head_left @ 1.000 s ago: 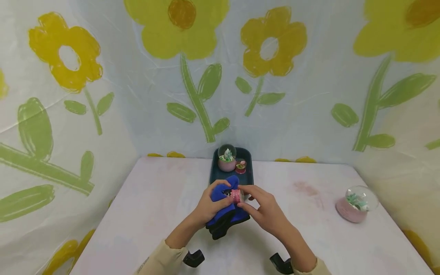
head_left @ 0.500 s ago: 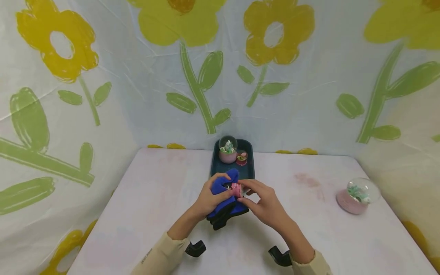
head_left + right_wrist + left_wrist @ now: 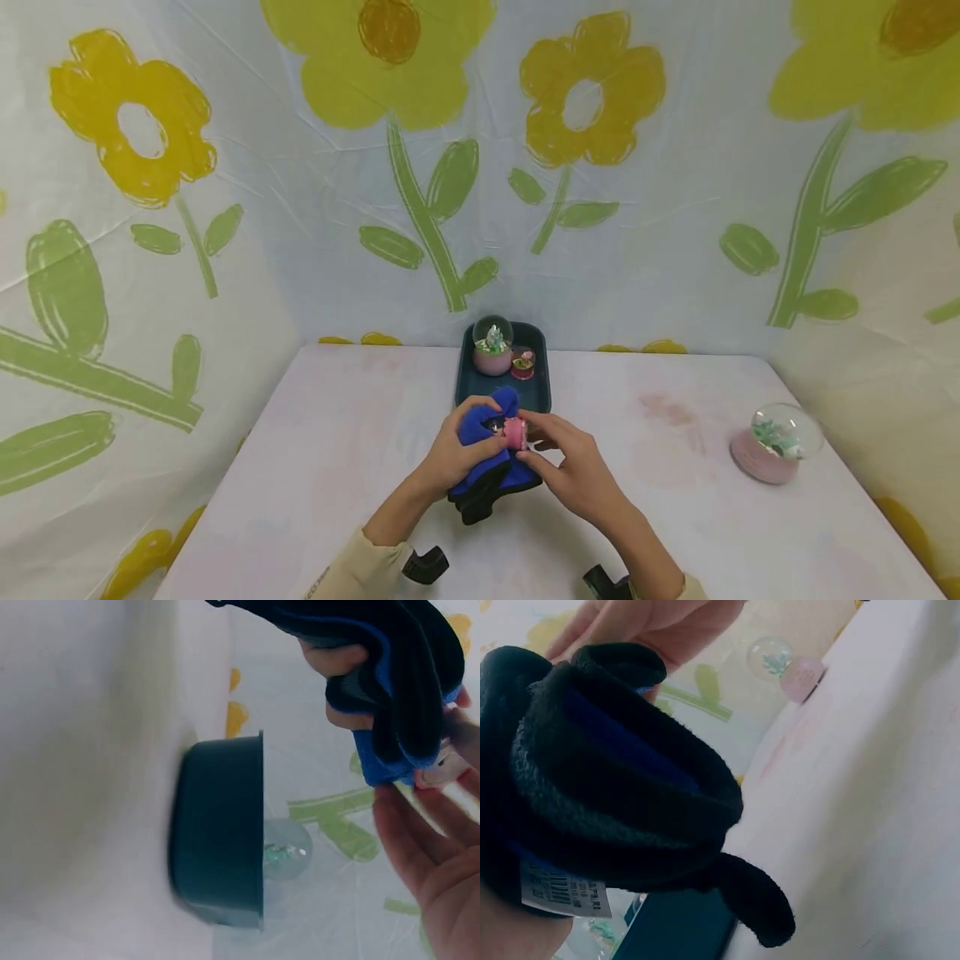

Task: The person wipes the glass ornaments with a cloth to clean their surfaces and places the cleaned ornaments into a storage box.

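In the head view my left hand (image 3: pixel 453 450) grips a bunched blue cloth (image 3: pixel 486 429) with black edging. The cloth is wrapped partly around a small snow globe (image 3: pixel 514 433) with a pink base, held on its side above the table. Its dome end is mostly hidden in the cloth. My right hand (image 3: pixel 573 462) pinches the pink base from the right with thumb and fingertips. In the left wrist view the cloth's dark folds and a white label (image 3: pixel 564 891) cover most of the work. The right wrist view shows the right fingers at the cloth's edge.
A dark teal tray (image 3: pixel 480 386) stands behind the hands, holding a pink-based snow globe (image 3: pixel 492 360) and a smaller red-based ornament (image 3: pixel 522 365). Another pink-based snow globe (image 3: pixel 767 457) sits at the table's right. A flower-printed sheet (image 3: pixel 660 275) encloses the table (image 3: pixel 337 417).
The small snow globe has turned slightly between the fingers, so more of its pink side shows. Both hands stay nearly in place; the head view dipped up and down slightly.
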Motion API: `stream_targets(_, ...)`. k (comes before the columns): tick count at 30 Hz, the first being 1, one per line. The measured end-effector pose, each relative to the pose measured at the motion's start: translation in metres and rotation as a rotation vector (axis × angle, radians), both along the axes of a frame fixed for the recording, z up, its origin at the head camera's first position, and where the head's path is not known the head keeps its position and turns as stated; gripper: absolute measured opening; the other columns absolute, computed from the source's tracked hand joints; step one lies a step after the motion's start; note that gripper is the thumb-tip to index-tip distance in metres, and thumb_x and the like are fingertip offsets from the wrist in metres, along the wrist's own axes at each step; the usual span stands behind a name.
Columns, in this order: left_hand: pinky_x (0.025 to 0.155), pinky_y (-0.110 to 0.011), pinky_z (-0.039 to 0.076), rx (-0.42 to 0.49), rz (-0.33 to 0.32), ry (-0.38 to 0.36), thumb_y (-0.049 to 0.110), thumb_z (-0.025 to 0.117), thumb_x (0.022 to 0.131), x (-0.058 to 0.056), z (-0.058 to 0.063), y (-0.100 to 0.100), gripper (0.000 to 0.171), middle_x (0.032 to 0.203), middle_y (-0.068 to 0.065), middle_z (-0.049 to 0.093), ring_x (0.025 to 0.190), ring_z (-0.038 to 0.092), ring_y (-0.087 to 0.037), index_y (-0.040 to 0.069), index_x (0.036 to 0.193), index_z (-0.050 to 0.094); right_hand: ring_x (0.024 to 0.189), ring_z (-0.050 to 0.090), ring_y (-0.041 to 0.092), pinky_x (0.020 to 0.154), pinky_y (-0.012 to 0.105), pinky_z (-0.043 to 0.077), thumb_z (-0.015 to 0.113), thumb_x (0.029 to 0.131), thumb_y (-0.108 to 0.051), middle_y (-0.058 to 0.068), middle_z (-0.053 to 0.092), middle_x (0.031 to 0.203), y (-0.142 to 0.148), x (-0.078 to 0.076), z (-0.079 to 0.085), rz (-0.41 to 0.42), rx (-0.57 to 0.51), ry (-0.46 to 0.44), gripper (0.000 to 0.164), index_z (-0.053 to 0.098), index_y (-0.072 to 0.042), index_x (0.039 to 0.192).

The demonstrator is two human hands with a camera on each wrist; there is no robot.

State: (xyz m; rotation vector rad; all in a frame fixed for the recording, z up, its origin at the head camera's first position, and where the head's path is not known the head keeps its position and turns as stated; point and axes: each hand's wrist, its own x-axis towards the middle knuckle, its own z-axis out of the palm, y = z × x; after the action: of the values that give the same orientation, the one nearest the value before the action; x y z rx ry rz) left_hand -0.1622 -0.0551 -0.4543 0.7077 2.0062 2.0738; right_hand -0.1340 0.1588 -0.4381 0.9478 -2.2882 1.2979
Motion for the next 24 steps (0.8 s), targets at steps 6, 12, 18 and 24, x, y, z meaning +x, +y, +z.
stream_targets(6,0.086,-0.044,0.052,-0.003,-0.001,-0.022,0.029,0.069,0.090,0.002,-0.003,0.000,0.040,0.132,-0.014,0.044,0.112,0.052,-0.035,0.019,0.124,0.050,0.106,0.062,0.022,0.074,0.033,0.056,0.083,0.076,-0.005,0.003,0.062,0.125,0.003,0.001,-0.002,-0.018,0.005,0.022,0.060,0.059,-0.009,0.131)
stream_targets(12,0.085,-0.044,0.052,-0.011,0.001,0.003,0.029,0.068,0.090,0.002,-0.005,0.000,0.040,0.131,-0.014,0.045,0.111,0.053,-0.034,0.019,0.124,0.049,0.101,0.062,0.020,0.075,0.034,0.055,0.079,0.081,-0.006,0.005,0.064,0.119,0.004,-0.002,-0.001,-0.003,0.080,0.078,0.050,0.061,-0.007,0.127)
stream_targets(18,0.085,-0.043,0.052,0.001,-0.017,-0.018,0.029,0.069,0.089,0.002,-0.012,-0.004,0.041,0.129,-0.013,0.046,0.111,0.053,-0.033,0.020,0.124,0.049,0.106,0.061,0.022,0.074,0.033,0.055,0.079,0.082,-0.018,0.003,0.062,0.125,0.005,0.003,-0.003,-0.068,0.150,0.015,0.058,0.056,-0.010,0.134)
stream_targets(24,0.085,-0.043,0.052,0.025,-0.021,-0.035,0.026,0.068,0.090,0.001,-0.015,-0.011,0.040,0.128,-0.016,0.047,0.109,0.054,-0.032,0.016,0.124,0.048,0.110,0.059,0.020,0.083,0.034,0.053,0.086,0.071,-0.006,0.004,0.060,0.124,-0.001,-0.001,-0.004,-0.056,0.207,0.235,0.058,0.063,-0.012,0.124)
